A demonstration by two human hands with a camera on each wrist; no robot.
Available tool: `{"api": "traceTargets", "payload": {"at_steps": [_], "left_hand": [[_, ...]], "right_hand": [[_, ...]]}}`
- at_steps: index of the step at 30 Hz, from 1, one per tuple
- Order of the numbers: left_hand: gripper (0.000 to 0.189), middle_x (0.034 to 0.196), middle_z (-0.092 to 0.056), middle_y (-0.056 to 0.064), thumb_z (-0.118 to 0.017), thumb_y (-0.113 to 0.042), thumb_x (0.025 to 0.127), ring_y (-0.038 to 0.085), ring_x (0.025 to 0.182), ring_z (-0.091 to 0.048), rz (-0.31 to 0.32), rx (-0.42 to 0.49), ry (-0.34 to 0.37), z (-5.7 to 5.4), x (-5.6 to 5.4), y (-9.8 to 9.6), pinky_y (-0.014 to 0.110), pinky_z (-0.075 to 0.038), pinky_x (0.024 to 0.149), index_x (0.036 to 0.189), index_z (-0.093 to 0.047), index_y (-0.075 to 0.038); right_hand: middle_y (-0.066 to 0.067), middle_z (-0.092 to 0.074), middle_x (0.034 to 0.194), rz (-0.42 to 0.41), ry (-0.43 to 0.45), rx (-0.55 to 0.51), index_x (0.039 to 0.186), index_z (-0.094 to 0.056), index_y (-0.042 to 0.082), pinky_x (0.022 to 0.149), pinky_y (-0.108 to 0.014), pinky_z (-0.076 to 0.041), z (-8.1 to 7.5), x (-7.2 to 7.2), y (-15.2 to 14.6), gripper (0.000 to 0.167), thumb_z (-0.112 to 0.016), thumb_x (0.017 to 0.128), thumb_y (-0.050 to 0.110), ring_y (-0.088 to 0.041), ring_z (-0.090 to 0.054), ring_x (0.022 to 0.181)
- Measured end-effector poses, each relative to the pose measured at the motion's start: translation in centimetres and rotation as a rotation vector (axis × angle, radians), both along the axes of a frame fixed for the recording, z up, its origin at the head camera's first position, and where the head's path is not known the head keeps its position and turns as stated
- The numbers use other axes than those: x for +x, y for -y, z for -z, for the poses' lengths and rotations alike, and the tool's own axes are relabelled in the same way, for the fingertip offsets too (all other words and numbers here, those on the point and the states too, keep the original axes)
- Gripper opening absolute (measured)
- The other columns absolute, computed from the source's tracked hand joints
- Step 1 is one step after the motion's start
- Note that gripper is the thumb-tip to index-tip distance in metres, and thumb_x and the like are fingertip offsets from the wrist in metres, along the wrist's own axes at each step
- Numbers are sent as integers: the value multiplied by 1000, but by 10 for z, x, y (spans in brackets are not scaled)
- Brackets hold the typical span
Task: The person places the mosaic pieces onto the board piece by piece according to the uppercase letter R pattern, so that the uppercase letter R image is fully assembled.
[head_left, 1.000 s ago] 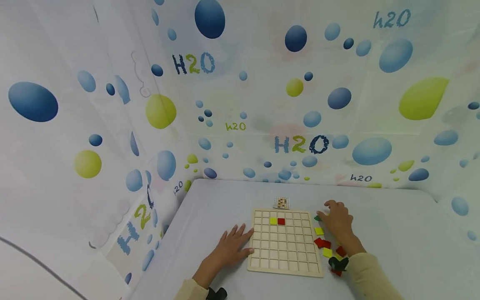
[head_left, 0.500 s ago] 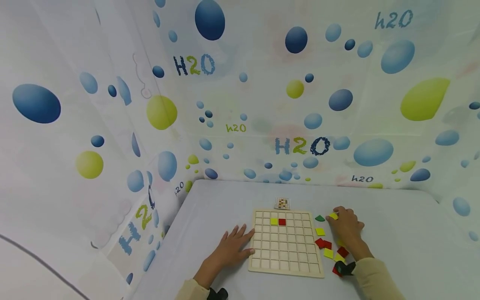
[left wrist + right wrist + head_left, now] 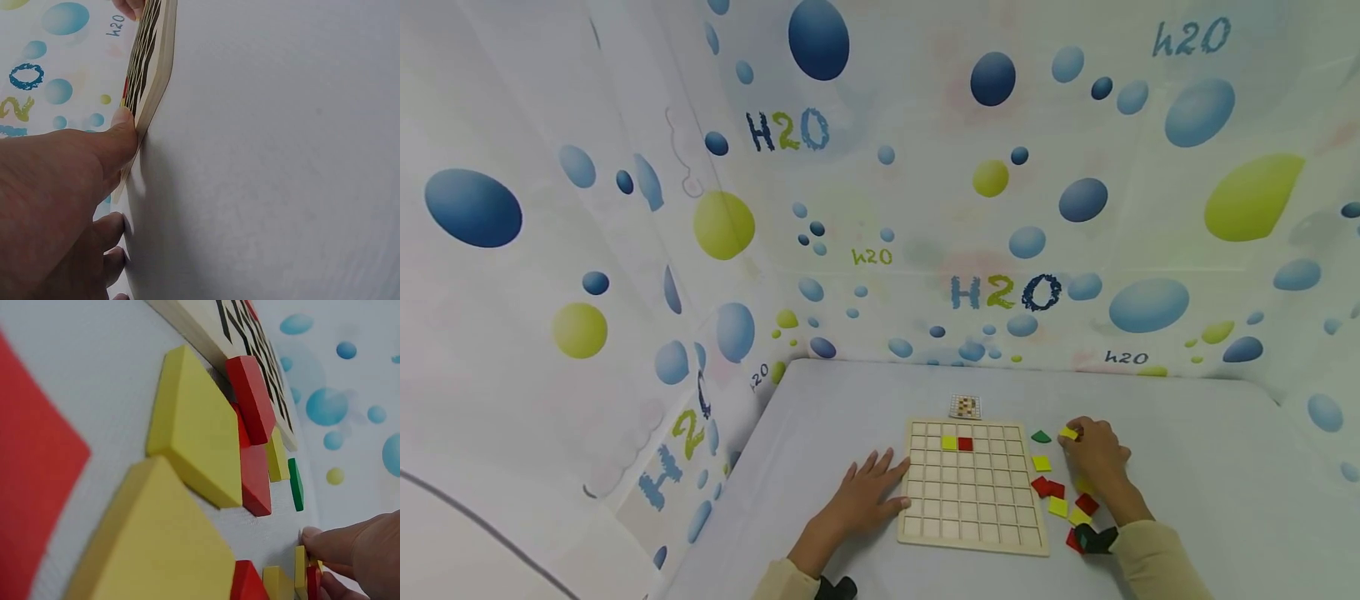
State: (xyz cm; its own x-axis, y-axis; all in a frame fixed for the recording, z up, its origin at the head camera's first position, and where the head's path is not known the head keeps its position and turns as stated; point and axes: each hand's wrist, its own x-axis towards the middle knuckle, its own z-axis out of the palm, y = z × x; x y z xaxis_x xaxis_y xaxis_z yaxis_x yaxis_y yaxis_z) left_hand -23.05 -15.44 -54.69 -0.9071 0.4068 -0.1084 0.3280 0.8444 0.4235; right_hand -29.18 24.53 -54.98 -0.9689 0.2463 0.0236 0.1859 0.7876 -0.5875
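Note:
A wooden grid board [image 3: 972, 510] lies on the table, with a yellow square tile [image 3: 950, 443] and a red square tile [image 3: 966, 444] side by side in its upper rows. My left hand [image 3: 867, 493] rests flat with spread fingers, thumb and index touching the board's left edge. To the right of the board, my right hand [image 3: 1097, 454] pinches a yellow tile [image 3: 1068, 433] between thumb and fingertips. In the right wrist view a red tile [image 3: 314, 582] stands close against the pinched yellow tile [image 3: 300, 570]; whether the fingers hold it too is unclear.
Between board and right hand lie a green triangle [image 3: 1041, 437], a yellow tile [image 3: 1041, 463], red tiles [image 3: 1055, 489] and several more yellow and red pieces, some beneath the right wrist. A small pattern card [image 3: 966, 407] lies behind the board. A printed curtain surrounds the table.
My right hand has moved right, away from the green triangle, to the yellow tile it now pinches. The left hand and the two tiles on the board have stayed put.

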Motion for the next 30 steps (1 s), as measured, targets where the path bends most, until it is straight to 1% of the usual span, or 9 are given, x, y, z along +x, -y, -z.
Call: {"api": "traceTargets", "payload": {"at_steps": [6,9,12,14,16,20,25,28,30], "left_hand": [[70,172,-31,14,-60,-54,104,44,159,-25,-1,-17,-3,-1,0,2,70,-20,124,164,-40,-25],[70,172,-31,14,-61,-53,104,44,159,-25,-2,-10,3,0,0,3,71,-20,124,164,-41,-24],[70,172,-31,15,-61,-53,104,44,159,-25,1,-6,6,0,1,4,71,-19,124,164,-41,-24],[70,172,-31,14,-61,-54,104,44,159,-25,2,-12,3,1,1,5,70,-20,124,164,-41,-24],[70,172,-31,14,-61,-54,104,43,159,-25,4,-15,-1,1,2,5,70,-20,124,164,-41,-25],[70,172,-31,14,-61,-54,104,44,159,-25,11,-7,-2,1,3,6,71,-20,124,164,-41,-24],[71,172,-31,14,-60,-55,104,44,160,-25,18,3,0,-1,3,7,71,-20,124,164,-40,-24],[70,172,-31,14,-60,-54,104,44,159,-25,19,3,-5,0,4,8,71,-20,124,164,-41,-24],[70,172,-31,14,-61,-54,104,43,159,-25,21,1,-10,0,5,8,70,-20,124,164,-41,-24]], "right_hand": [[-33,-59,120,-34,-35,49,126,-64,-7,91,-65,-40,4,-8,1,36,-73,99,14,-46,-56,107],[-33,-60,119,-49,-57,56,126,-65,-7,90,-64,-40,0,-11,6,35,-73,99,15,-45,-57,107],[-32,-60,122,-79,-75,44,127,-66,-6,90,-63,-41,-4,-12,18,34,-72,100,15,-45,-58,110],[-31,-60,122,-119,-87,39,126,-66,-5,90,-63,-42,-5,-12,28,33,-73,100,15,-44,-60,111],[-29,-60,123,-180,-99,28,126,-67,-4,89,-63,-42,-5,-11,38,33,-74,99,15,-43,-61,111],[-25,-63,120,-276,-120,-9,122,-70,-1,87,-60,-44,-4,-9,59,31,-77,97,15,-40,-63,108],[-19,-64,114,-358,-112,-25,118,-72,3,86,-55,-44,-2,-7,81,26,-78,96,15,-34,-64,104],[-15,-64,111,-422,-114,-34,116,-72,3,84,-52,-42,-2,-4,89,24,-79,96,14,-33,-64,101],[-13,-64,109,-443,-110,-28,115,-73,4,83,-50,-42,-1,-2,92,23,-79,95,14,-30,-65,100]]}}
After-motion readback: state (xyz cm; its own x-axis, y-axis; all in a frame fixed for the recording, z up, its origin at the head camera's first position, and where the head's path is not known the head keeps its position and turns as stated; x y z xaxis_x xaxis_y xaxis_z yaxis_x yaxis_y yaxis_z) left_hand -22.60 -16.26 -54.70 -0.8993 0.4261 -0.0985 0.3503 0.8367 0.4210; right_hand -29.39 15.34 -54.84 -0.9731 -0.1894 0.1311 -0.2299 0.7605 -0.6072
